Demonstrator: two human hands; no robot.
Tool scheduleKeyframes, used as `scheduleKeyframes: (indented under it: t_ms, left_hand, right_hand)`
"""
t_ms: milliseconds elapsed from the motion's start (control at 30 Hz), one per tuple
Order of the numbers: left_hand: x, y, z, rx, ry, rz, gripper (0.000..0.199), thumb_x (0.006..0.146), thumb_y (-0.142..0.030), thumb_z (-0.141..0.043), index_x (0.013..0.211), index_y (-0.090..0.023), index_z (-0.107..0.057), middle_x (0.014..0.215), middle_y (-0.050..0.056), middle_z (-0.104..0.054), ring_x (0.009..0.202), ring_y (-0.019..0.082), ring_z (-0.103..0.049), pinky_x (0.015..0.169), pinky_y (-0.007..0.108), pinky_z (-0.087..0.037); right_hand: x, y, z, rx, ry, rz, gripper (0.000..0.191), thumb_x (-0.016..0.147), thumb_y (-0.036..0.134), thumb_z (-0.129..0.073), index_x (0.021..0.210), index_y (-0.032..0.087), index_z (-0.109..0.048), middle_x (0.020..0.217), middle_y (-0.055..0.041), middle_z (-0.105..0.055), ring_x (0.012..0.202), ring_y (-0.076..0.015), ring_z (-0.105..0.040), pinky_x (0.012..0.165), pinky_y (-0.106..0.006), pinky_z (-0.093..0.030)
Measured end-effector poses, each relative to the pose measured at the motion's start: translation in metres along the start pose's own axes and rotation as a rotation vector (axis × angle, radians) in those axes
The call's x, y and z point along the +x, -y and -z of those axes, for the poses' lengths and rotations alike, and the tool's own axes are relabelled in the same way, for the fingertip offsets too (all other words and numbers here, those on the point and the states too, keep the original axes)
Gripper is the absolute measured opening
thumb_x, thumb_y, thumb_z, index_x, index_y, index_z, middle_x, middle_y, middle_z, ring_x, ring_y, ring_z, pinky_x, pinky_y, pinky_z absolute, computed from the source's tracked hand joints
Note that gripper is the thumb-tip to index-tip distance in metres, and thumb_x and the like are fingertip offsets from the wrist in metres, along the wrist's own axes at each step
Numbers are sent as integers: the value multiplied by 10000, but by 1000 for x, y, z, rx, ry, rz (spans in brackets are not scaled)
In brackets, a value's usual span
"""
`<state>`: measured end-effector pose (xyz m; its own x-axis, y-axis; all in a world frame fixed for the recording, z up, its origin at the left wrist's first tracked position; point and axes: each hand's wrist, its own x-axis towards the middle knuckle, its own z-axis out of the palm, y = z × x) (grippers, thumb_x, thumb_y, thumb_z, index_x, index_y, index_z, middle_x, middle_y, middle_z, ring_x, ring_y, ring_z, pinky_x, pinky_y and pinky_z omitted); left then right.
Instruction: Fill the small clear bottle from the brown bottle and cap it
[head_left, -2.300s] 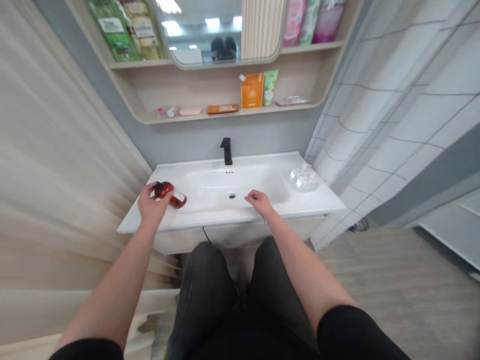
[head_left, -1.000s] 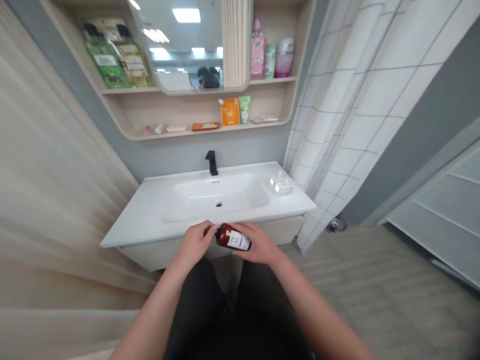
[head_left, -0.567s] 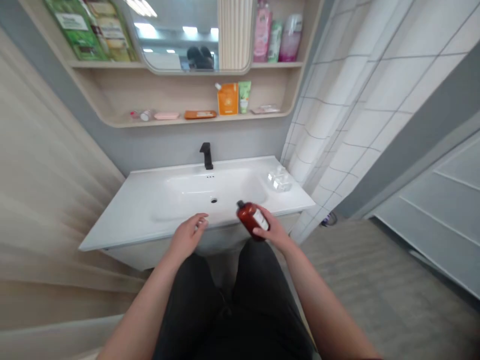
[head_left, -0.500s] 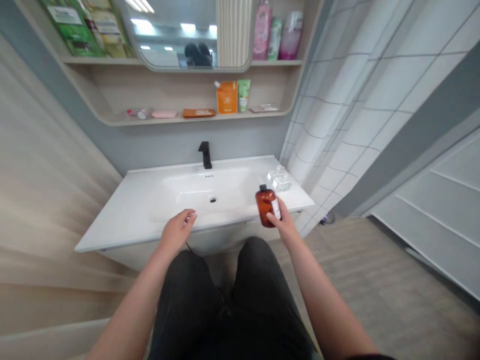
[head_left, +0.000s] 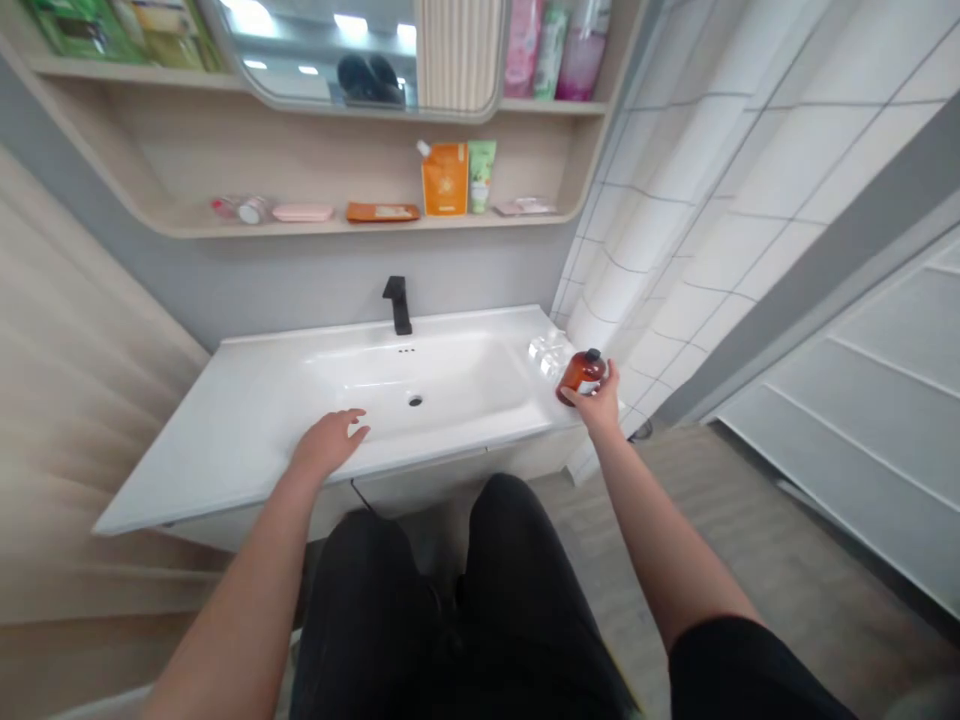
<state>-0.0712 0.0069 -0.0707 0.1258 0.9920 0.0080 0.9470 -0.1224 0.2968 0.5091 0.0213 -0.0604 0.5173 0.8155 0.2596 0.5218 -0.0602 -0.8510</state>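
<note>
My right hand is shut on an amber bottle with a dark cap, tilted over the right end of the white washbasin counter. Its label is mostly hidden by my fingers. The bottle stands just beside a clear glass-like object, and I cannot tell if they touch. My left hand lies open on the front rim of the counter, holding nothing, with fingers spread near the sink bowl.
A black faucet rises at the back of the basin. Above it, a wooden shelf holds several toiletries beneath a mirror. A checked shower curtain hangs right of the counter.
The bottle, now in my right hand alone, has moved right from the counter's front to its right end. My left hand has let go and moved left onto the rim.
</note>
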Motion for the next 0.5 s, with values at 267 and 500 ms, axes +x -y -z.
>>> scheduleKeyframes:
  t_ms: [267, 500]
  left_hand:
    - [4, 4, -2, -37, 27, 63, 600, 1021, -600, -486, 1424, -208, -694, 1361, 139, -776, 1293, 347, -694, 1152, 454, -501]
    - [4, 0, 1, -41, 66, 88, 597, 1016, -606, -471, 1392, -204, -704, 1343, 147, -785, 1268, 350, -705, 1119, 458, -513]
  right_hand:
    - [23, 23, 20, -51, -66, 145, 1101, 841, 739, -685, 1691, 148, -308, 1574, -250, -540, 1426, -374, -589, 1144, -524, -526]
    - [112, 125, 20, -621, 241, 429, 510, 936, 524, -663, 1327, 213, -769, 1306, -143, -771, 1205, -345, -696, 1085, -462, -538]
